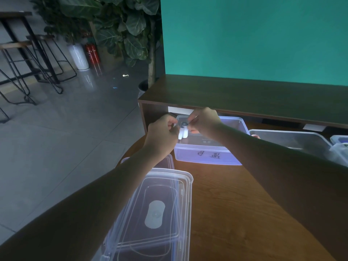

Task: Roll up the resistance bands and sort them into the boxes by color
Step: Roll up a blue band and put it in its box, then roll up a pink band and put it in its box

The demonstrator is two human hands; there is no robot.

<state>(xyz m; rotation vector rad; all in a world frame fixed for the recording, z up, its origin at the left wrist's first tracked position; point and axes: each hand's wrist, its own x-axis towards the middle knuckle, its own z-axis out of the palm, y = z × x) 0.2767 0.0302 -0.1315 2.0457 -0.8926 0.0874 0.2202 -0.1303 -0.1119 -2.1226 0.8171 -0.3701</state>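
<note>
Both my hands are raised above a clear plastic box [207, 157] that carries handwritten marks on its front wall. Between them is a small rolled band [184, 124], dark at its coiled end, with pale loose ends [183, 134] hanging below it. My left hand [162, 132] pinches the roll from the left side. My right hand [204, 122] pinches it from the right, fingers curled round it. Something reddish lies in the box just under my right hand, mostly hidden.
A stack of clear lids [156, 213] lies near me on the round wooden table [235, 204]. A second clear box [293, 142] and a third one [339, 140] stand to the right. A dark wooden shelf [244, 95] runs behind the boxes. Stools and a plant stand far left.
</note>
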